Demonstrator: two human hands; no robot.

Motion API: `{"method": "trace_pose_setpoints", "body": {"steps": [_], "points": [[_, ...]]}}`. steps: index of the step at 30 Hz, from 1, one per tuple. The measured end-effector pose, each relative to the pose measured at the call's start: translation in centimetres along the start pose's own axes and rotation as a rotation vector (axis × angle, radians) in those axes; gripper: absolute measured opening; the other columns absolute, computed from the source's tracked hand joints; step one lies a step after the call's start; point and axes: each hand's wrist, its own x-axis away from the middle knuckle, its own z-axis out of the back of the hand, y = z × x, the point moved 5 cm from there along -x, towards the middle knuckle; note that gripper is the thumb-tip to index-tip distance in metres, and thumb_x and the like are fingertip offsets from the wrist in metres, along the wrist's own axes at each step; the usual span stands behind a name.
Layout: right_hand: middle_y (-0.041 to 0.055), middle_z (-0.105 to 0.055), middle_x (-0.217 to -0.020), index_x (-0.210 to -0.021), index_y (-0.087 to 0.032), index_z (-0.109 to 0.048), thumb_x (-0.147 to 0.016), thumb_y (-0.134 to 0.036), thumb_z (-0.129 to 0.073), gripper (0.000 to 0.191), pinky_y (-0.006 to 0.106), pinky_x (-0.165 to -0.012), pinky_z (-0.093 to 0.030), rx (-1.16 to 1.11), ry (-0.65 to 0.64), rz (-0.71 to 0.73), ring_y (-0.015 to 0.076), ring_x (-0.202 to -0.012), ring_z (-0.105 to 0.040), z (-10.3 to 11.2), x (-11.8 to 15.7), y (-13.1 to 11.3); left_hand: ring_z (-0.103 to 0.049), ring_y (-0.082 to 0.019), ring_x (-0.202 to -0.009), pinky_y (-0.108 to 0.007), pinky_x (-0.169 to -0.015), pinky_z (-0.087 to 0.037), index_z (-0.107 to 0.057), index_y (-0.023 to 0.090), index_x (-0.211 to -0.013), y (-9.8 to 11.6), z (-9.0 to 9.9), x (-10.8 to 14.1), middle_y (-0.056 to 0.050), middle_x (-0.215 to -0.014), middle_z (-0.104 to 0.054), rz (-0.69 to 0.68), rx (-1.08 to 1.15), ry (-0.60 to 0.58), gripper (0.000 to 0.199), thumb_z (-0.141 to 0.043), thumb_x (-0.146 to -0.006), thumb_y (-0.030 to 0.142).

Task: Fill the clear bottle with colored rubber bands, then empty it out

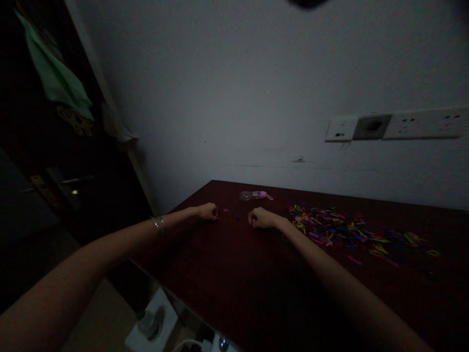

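Observation:
My left hand [208, 211] rests on the dark red table with its fingers curled closed; what they hold, if anything, is too small to tell. A pink band [225, 209] lies just right of it. My right hand [261, 218] is also closed on the tabletop, its fingers curled and their contents hidden. Between the hands sits a small blue item [238, 217]. Many colourful bands [337, 230] are spread in a loose pile to the right of my right hand, partly beyond my right forearm.
A clear bottle with a pink cap [252, 195] lies on its side behind the hands. The table [227, 274] meets a wall with sockets [410, 124]. At the left is a dark door [110, 215]; below the table edge stands another bottle [148, 325].

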Motion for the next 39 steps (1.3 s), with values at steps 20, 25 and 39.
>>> {"method": "trace_pose_setpoints", "body": {"steps": [20,25,39], "points": [[0.0042,-0.063,-0.089,-0.089,-0.016,-0.068,-0.062,-0.019,-0.062,0.028,0.022,-0.07,-0.042,-0.033,0.087,0.16,0.0147,-0.078,-0.056,-1.6,-4.4,-2.3,-0.054,-0.011,-0.068,-0.018,-0.063,-0.039,-0.064,0.012,-0.079,1.6,0.7,-4.4,-0.003,-0.077,-0.064,-0.124,0.063,0.271,0.015,-0.055,-0.067,0.013],[0.0032,-0.065,-0.083,-0.086,-0.015,-0.068,-0.065,-0.011,-0.058,0.024,0.018,-0.062,-0.04,-0.031,0.08,0.135,0.0116,-0.071,-0.056,-1.4,-4.2,-3.1,-0.055,-0.011,-0.071,-0.018,-0.062,-0.039,-0.063,0.012,-0.084,1.8,0.6,-4.3,-0.003,-0.082,-0.065,-0.15,0.09,0.251,0.022,-0.054,-0.064,0.01],[0.0041,-0.065,-0.072,-0.08,-0.013,-0.068,-0.065,-0.006,-0.05,0.024,0.019,-0.057,-0.037,0.039,0.231,0.097,0.0112,-0.063,-0.055,1.9,0.6,-2.0,-0.053,-0.01,-0.061,-0.019,-0.057,-0.038,-0.064,0.011,-0.073,6.6,2.0,-5.3,-0.001,-0.066,-0.061,-0.158,0.165,0.322,0.015,-0.054,-0.062,0.011]]}}
